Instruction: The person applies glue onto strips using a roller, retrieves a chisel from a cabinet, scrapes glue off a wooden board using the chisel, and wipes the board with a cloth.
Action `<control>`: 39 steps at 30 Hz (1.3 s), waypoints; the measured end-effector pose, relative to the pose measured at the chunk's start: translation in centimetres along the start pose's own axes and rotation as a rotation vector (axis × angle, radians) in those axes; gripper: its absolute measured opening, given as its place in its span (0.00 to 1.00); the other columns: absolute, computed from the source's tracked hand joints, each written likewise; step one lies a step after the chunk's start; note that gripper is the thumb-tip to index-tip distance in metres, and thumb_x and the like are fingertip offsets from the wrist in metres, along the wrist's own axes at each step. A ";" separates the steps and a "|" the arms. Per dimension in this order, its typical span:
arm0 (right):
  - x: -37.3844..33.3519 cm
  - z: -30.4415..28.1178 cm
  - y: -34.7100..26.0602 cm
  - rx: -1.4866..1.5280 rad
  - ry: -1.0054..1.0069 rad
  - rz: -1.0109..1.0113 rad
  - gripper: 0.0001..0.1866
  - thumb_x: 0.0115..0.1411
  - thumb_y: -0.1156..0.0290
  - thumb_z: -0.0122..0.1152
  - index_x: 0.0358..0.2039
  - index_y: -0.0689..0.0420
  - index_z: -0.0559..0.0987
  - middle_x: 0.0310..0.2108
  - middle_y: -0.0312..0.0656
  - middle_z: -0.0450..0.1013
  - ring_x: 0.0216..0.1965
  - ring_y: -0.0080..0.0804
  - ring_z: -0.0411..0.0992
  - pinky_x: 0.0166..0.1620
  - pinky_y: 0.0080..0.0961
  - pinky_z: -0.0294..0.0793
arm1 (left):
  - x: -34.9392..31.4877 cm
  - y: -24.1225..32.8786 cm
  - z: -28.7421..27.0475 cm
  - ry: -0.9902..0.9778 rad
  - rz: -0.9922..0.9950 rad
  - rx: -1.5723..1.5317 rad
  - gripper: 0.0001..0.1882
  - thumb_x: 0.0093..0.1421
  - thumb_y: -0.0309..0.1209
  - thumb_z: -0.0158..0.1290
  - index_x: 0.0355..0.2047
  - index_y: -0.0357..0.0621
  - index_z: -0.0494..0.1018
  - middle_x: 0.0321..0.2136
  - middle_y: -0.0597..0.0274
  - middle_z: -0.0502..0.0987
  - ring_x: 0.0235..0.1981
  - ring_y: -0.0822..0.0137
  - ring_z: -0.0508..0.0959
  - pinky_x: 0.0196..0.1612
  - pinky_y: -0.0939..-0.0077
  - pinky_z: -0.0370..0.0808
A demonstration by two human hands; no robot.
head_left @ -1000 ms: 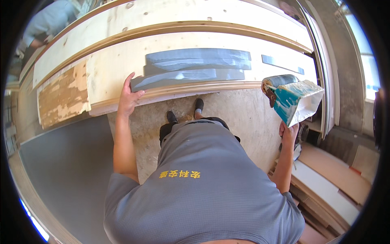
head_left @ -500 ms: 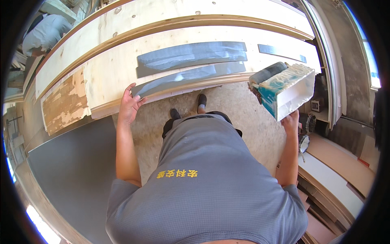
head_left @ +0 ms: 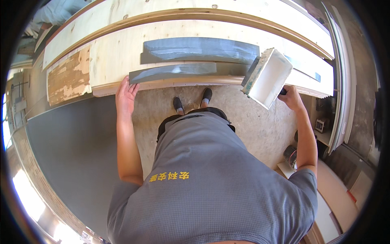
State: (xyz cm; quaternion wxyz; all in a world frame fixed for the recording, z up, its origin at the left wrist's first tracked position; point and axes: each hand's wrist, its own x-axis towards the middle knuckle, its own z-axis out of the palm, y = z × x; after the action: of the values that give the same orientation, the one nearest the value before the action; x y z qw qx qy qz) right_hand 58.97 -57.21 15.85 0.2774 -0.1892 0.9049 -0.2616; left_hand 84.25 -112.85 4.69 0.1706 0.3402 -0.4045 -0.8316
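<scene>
pale board (head_left: 113, 61) spans your front. far grey strip (head_left: 195, 46), streaked whitish, set back from its near edge. near grey strip (head_left: 174, 72) along that edge. roller applicator (head_left: 274, 75) at that strip's right end. left hand (head_left: 126, 99): fingertips at its left end; cannot tell whether gripping. right hand (head_left: 293, 97): fingers clenched round the applicator's black handle (head_left: 283, 92).

Co-worker (head_left: 57, 12) cut off, roller (head_left: 250, 74) perhaps half hidden
</scene>
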 end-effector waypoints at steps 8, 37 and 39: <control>4.6 -0.1 -1.7 -0.112 -0.114 -0.027 0.07 0.48 0.76 0.62 0.27 0.67 0.78 0.14 0.37 0.63 0.18 0.20 0.58 0.23 0.25 0.63 | -0.4 0.1 0.4 0.056 0.013 0.033 0.20 0.66 0.34 0.45 0.53 0.33 0.66 0.51 0.54 0.71 0.51 0.60 0.73 0.56 0.62 0.70; -3.1 -1.9 0.8 0.329 0.104 0.197 0.08 0.53 0.71 0.64 0.30 0.63 0.79 0.13 0.29 0.65 0.12 0.14 0.58 0.16 0.17 0.56 | 3.9 -2.0 2.6 0.081 0.198 0.897 0.25 0.55 0.27 0.56 0.53 0.32 0.67 0.50 0.48 0.73 0.51 0.62 0.72 0.53 0.71 0.67; -2.9 -2.7 0.4 0.265 0.094 0.230 0.09 0.53 0.71 0.64 0.30 0.63 0.79 0.13 0.30 0.65 0.12 0.14 0.58 0.16 0.18 0.57 | 3.6 -2.2 3.1 0.120 0.179 0.866 0.27 0.54 0.29 0.57 0.54 0.33 0.66 0.53 0.45 0.69 0.55 0.58 0.69 0.57 0.67 0.64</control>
State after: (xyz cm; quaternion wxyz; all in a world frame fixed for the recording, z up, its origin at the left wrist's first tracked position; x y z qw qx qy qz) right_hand 59.47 -54.47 18.67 0.2856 -0.0338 0.8901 -0.3536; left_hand 79.49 -111.78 2.73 0.1069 0.3917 -0.7327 -0.5461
